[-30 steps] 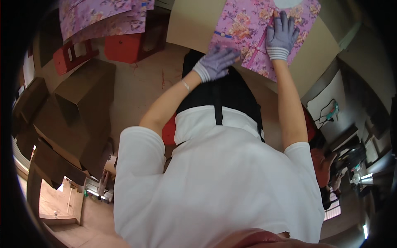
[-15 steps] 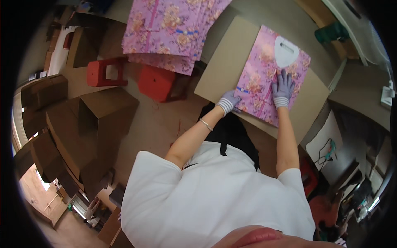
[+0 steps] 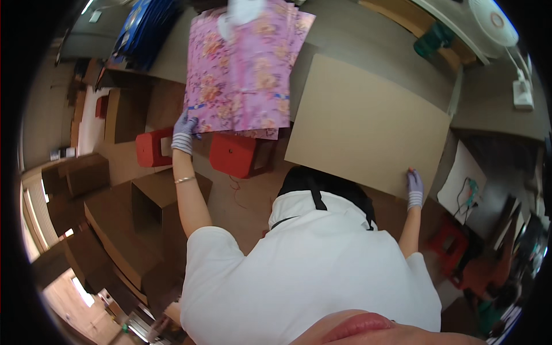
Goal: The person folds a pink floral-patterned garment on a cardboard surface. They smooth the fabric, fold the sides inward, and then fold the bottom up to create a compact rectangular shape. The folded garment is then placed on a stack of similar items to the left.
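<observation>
"Gone from the brown cardboard board (image 3: 368,126) is the flat purple-pink floral piece (image 3: 230,80); since the earlier frame it has been moving left, over to the pile of matching floral pieces (image 3: 296,34). What are the fingers doing?"

"Those of the left hand (image 3: 185,126), in a lavender knit glove with a striped cuff, are grasping the floral piece by its lower left corner."

"And the right hand?"

"Right hand (image 3: 414,184), gloved alike, is hovering or resting over the board's lower right corner. Whether its fingers are gripping the edge, one cannot tell."

"Is the piece settling fully on the pile?"

"It is overlapping the pile, but its upper part is blurring, so contact there is hard to judge."

"What is surrounding all that?"

"Board and pile are lying side by side, the pile jutting past the edge of a grey tabletop (image 3: 339,46). Just below it a red plastic stool (image 3: 230,152) is showing, with another red stool (image 3: 152,148) standing left of that. Farther out, brown cardboard boxes (image 3: 126,230) are crowding the left, while a round white fan (image 3: 493,23) is standing at the upper right."
</observation>
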Motion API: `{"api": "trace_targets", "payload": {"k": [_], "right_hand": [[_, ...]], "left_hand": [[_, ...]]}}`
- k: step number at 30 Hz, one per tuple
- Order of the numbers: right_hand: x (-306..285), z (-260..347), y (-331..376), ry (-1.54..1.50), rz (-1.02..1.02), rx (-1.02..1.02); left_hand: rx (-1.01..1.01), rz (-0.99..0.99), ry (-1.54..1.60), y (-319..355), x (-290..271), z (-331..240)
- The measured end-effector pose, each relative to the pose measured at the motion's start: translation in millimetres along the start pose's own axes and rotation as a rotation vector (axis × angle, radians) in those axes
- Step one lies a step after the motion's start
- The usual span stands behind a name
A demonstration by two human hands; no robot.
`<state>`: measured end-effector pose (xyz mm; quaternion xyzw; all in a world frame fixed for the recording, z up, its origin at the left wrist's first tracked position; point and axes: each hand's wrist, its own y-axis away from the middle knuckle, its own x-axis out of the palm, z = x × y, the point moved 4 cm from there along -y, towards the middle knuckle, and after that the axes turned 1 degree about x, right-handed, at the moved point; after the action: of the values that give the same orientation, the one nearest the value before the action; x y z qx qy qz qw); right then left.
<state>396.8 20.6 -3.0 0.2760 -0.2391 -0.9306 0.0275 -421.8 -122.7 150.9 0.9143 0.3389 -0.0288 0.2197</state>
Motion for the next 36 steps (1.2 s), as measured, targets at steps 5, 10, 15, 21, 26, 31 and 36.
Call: {"api": "trace_targets", "payload": {"k": [5, 10, 15, 21, 26, 31, 36], "right_hand": [[-20, -1, -17, 0.482, -0.233, -0.117], [-82, -13, -23, 0.700, -0.443, 0.207], [-59, -6, -31, 0.777, -0.469, 0.461], [-47, 17, -20, 0.644, -0.477, 0.389], [-60, 34, -23, 0.736, -0.464, 0.464], [-73, 29, -40, 0.352, -0.377, 0.338], [-54, -48, -7, 0.246, -0.190, 0.207]], "left_hand": [[0.141, -0.049, -0.768, -60, -76, -39], [0.952, -0.419, -1.001, 10, 112, -108], [1.241, 0.597, -1.067, 125, 360, -16], [0.703, 0.601, -1.501, 129, 399, 99], [0.581, 0.619, -1.610, 117, 396, 92], [0.559, 0.413, -1.552, 88, 404, 89], [0.453, 0.432, -1.486, 97, 397, 93]]}}
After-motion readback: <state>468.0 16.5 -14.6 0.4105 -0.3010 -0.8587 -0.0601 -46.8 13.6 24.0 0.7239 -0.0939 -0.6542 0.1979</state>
